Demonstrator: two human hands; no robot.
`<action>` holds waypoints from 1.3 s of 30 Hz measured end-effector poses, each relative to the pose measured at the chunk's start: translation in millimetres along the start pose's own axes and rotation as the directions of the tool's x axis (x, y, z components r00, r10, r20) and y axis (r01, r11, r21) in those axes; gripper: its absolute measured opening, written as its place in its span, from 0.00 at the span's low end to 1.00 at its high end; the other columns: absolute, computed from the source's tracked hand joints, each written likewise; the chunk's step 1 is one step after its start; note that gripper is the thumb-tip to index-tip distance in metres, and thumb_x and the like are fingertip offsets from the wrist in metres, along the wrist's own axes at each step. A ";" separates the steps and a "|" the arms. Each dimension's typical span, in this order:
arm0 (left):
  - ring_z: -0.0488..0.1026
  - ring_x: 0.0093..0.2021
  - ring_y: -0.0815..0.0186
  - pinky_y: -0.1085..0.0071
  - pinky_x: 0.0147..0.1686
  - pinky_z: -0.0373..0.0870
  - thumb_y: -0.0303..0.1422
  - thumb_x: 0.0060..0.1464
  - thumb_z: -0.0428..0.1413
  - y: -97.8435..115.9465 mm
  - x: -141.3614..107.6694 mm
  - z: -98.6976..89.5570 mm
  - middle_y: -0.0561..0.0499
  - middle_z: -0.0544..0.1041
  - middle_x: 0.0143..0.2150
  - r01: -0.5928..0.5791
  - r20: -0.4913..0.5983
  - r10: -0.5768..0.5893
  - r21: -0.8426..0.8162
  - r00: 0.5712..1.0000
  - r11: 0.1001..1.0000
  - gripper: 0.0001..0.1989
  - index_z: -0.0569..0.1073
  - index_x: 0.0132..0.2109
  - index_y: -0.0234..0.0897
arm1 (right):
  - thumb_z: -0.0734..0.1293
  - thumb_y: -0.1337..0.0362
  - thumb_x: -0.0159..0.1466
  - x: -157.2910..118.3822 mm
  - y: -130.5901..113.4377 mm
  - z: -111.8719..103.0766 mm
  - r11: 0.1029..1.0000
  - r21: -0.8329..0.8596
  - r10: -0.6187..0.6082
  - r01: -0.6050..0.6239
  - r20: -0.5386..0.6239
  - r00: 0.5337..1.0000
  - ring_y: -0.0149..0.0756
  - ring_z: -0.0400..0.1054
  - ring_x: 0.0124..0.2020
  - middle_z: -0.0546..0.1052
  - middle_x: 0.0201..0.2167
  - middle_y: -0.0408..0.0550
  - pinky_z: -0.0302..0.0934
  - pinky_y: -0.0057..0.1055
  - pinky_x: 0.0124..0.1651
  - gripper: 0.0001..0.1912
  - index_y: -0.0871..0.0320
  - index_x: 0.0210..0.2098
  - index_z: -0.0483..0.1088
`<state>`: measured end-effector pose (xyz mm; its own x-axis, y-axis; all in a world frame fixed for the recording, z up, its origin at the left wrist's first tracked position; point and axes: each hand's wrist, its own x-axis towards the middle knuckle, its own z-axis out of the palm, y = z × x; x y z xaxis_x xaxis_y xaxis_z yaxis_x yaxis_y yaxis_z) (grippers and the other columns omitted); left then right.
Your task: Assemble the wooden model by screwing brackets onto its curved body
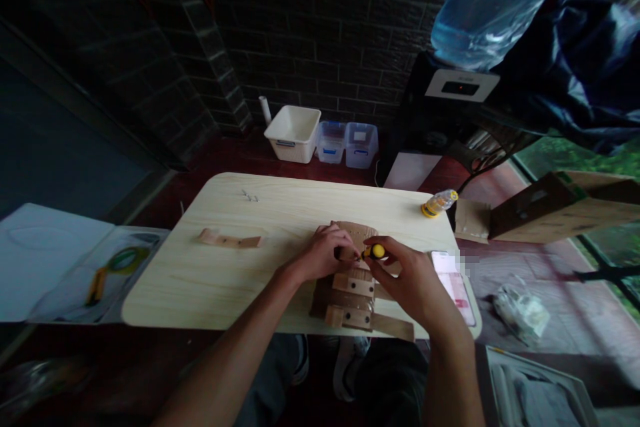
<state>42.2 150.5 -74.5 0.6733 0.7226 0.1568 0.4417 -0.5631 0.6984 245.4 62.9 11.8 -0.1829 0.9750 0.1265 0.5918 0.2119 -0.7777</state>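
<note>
My right hand (410, 277) is closed around a screwdriver (376, 251) with a yellow and black handle. The screwdriver's shaft points left, toward the fingertips of my left hand (325, 250). Those fingers are bent and pressed together at a wooden slat, and whatever they pinch is hidden. Under both hands lies a brown board (357, 230) with curved wooden slats across it. Two nearer slats, an upper slat (353, 285) and a lower slat (351, 317), each show a pair of dark screw heads. A loose curved slat (230, 240) lies apart on the left of the table.
Small metal screws (250, 196) lie on the table (170, 287) toward its far left. A clear and yellow bottle (439, 203) stands at the far right corner, and a phone (454, 287) lies at the right edge. Storage bins (295, 137) sit on the floor behind.
</note>
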 end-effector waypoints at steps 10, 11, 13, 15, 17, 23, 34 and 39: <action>0.70 0.47 0.60 0.62 0.52 0.61 0.42 0.53 0.66 -0.8 -0.1 5.0 0.53 0.80 0.42 0.045 -0.012 -0.045 -0.001 0.999 0.999 0.09 0.81 0.37 0.44 | 0.66 0.59 0.66 1.3 0.5 0.6 1.000 0.007 0.021 -0.021 0.014 1.000 0.35 0.76 0.36 0.81 0.37 0.45 0.70 0.30 0.39 0.07 0.51 0.42 0.74; 0.70 0.46 0.60 0.62 0.52 0.61 0.42 0.53 0.66 -1.2 -0.3 5.9 0.53 0.80 0.42 0.049 -0.017 -0.049 0.001 0.999 0.999 0.08 0.82 0.37 0.44 | 0.66 0.59 0.66 1.4 0.9 0.8 1.000 0.003 0.024 -0.024 0.011 1.000 0.35 0.76 0.36 0.81 0.37 0.45 0.70 0.30 0.39 0.07 0.51 0.42 0.74; 0.70 0.46 0.61 0.62 0.52 0.60 0.41 0.54 0.66 -1.9 -0.4 7.3 0.53 0.80 0.42 0.051 -0.026 -0.051 0.007 0.998 0.999 0.08 0.82 0.36 0.44 | 0.67 0.59 0.66 1.6 1.3 1.0 1.000 -0.006 0.026 -0.026 0.007 1.000 0.34 0.75 0.35 0.80 0.37 0.45 0.69 0.29 0.38 0.06 0.51 0.41 0.74; 0.70 0.46 0.61 0.62 0.51 0.60 0.41 0.54 0.66 -2.6 -0.5 8.1 0.53 0.80 0.42 0.045 -0.027 -0.044 0.019 0.999 0.999 0.07 0.81 0.35 0.43 | 0.67 0.59 0.66 2.2 1.3 1.3 0.999 -0.024 0.028 -0.027 0.006 1.000 0.33 0.74 0.33 0.80 0.36 0.44 0.67 0.28 0.36 0.05 0.52 0.40 0.73; 0.70 0.46 0.61 0.62 0.51 0.60 0.40 0.53 0.66 -3.2 -0.5 8.3 0.53 0.80 0.42 0.033 -0.026 -0.032 0.030 0.999 0.999 0.06 0.81 0.35 0.43 | 0.67 0.59 0.66 3.1 1.1 1.9 0.998 -0.050 0.029 -0.029 -0.002 1.000 0.33 0.73 0.31 0.80 0.35 0.45 0.66 0.28 0.34 0.05 0.53 0.39 0.73; 0.69 0.46 0.61 0.63 0.50 0.60 0.38 0.54 0.66 -3.5 -0.7 7.5 0.53 0.80 0.42 0.004 -0.017 -0.004 0.044 1.000 0.999 0.05 0.80 0.36 0.42 | 0.68 0.60 0.65 4.4 -1.2 4.7 0.998 -0.029 0.049 -0.050 -0.029 0.998 0.33 0.71 0.29 0.79 0.34 0.45 0.66 0.29 0.34 0.11 0.53 0.47 0.73; 0.70 0.47 0.59 0.60 0.51 0.60 0.44 0.52 0.66 -0.3 2.3 5.4 0.52 0.80 0.42 0.038 0.002 -0.038 0.020 0.999 0.999 0.10 0.81 0.35 0.43 | 0.65 0.58 0.69 -1.8 -17.9 -5.4 0.993 0.113 -0.037 0.029 0.064 0.997 0.35 0.75 0.37 0.81 0.41 0.48 0.71 0.30 0.41 0.16 0.52 0.54 0.74; 0.70 0.47 0.60 0.61 0.51 0.59 0.45 0.55 0.64 -1.9 2.8 6.9 0.52 0.80 0.42 0.037 -0.006 -0.036 0.037 0.999 0.999 0.11 0.80 0.33 0.43 | 0.64 0.55 0.70 -1.5 -15.8 -8.1 0.994 0.108 0.000 -0.006 0.057 0.998 0.35 0.76 0.36 0.82 0.41 0.48 0.70 0.28 0.37 0.15 0.53 0.51 0.75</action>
<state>47.4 150.8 -80.2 0.6534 0.7449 0.1353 0.4874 -0.5507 0.6776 242.7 58.6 28.9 -0.2276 0.9695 0.0910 0.5050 0.1974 -0.8402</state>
